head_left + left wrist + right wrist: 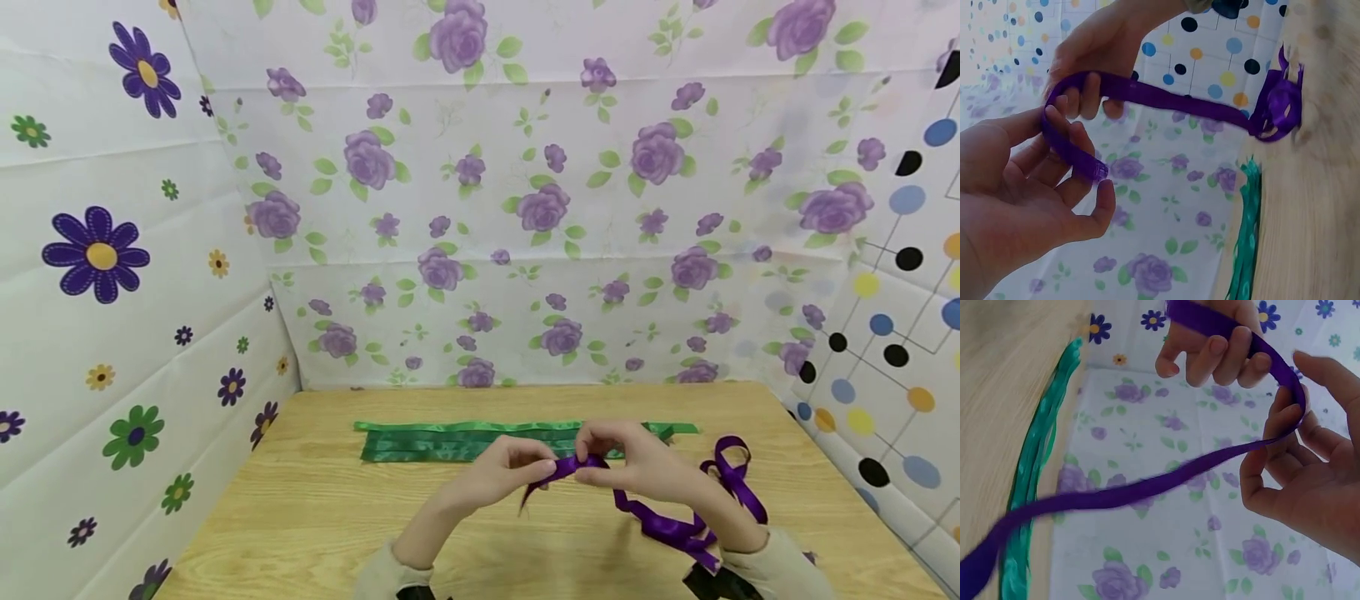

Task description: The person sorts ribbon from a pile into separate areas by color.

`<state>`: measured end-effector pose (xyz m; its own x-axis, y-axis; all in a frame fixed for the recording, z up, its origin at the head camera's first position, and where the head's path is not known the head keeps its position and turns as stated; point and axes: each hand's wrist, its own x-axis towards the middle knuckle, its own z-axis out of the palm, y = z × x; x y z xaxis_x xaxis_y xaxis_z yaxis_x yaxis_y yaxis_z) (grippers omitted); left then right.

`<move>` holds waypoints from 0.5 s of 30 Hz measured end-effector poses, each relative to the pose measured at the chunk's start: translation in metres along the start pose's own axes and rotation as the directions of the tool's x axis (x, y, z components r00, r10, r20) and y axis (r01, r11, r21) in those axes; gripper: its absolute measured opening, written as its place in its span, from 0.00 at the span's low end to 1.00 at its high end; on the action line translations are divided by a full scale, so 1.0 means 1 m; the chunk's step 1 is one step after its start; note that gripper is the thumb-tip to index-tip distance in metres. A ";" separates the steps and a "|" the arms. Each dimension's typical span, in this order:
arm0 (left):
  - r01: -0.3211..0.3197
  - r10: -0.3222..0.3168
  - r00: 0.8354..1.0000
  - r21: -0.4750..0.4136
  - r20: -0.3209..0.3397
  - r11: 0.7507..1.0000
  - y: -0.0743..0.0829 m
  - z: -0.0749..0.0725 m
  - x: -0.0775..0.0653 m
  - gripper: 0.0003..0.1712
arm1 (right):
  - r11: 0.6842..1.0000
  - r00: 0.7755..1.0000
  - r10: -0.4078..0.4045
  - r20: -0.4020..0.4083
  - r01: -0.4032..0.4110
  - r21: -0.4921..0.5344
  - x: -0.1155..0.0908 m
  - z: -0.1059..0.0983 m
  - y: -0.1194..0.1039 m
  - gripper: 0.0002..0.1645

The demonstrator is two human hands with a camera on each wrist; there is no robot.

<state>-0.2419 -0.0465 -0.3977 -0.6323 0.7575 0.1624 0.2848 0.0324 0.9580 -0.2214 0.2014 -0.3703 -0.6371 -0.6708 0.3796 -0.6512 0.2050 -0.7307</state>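
One purple ribbon (667,530) runs between the left hand (498,477) and the right hand (637,462), in the lower middle of the head view, above the table (300,508). Both hands grip it: the left thumb and fingers pinch it near its short end, and the right holds it a little farther along. Its slack trails to the lower right of the frame, looped beside the right forearm. Green ribbons (427,445) lie flat behind the hands.

Working this stretch well probably calls for a light pinch close to the end, the satin side kept flat, and twists smoothed out between the fingers. The slack should be left free to follow, since its loops could snag under the sleeve (780,567); a slippery band may also slide if squeezed unevenly.

No brand, label or writing can be read in any view.
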 end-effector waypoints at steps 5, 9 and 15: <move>0.007 -0.005 0.999 0.043 -0.036 0.999 0.003 -0.017 -0.010 0.17 | 0.980 0.998 0.061 0.026 -0.065 0.186 -0.004 -0.009 0.009 0.04; -0.020 0.021 1.000 0.079 -0.018 0.997 0.001 -0.033 -0.022 0.16 | 0.969 0.994 0.104 0.029 -0.107 0.224 -0.010 -0.017 0.018 0.07; -0.007 0.007 1.000 0.106 -0.004 0.994 0.000 -0.058 -0.044 0.15 | 0.955 0.981 0.192 0.021 -0.191 0.228 -0.018 -0.026 0.030 0.10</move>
<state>-0.2557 -0.1178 -0.3913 -0.6333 0.7549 0.1704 0.3636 0.0959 0.9266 -0.2401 0.2380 -0.3848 -0.7414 -0.6337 0.2206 -0.4059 0.1617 -0.8995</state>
